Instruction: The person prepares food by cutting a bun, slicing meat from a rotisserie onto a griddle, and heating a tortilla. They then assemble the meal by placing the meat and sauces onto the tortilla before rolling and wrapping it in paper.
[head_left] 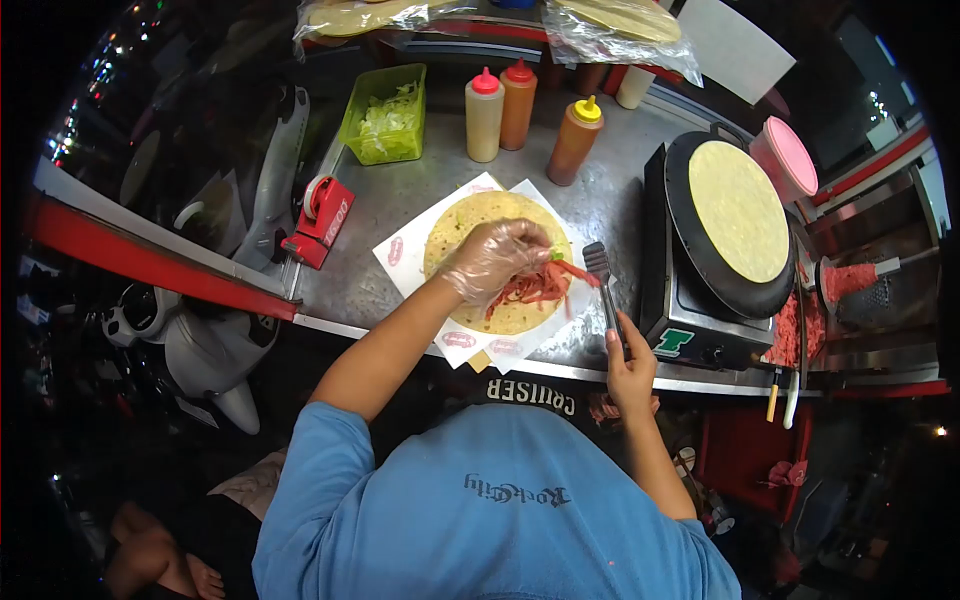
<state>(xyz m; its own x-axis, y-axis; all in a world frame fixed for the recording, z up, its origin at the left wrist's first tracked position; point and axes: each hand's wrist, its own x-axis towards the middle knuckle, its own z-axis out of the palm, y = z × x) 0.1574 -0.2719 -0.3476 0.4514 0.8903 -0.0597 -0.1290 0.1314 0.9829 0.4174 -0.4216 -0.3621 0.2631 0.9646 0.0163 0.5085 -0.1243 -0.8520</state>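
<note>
A round flatbread (465, 218) lies on printed white paper (397, 248) on the metal counter. Reddish shredded meat (535, 290) is heaped on its right half, with bits of green beside it. My left hand (500, 255), in a clear plastic glove, hovers over the bread with fingers pinched at the meat's upper edge. What sits between those fingertips is too small to make out. To the right, my right hand (630, 370) is closed around the handle of dark-headed tongs (607, 300). The tongs' slotted head is at the end of a meat strip.
A green tub (385, 140) of shredded lettuce and several sauce bottles (575, 140) stand behind the bread. At right, another flatbread (740, 210) lies on a black pan (690, 250) over a stove (700, 335). A red tape dispenser (320, 220) is at the left edge.
</note>
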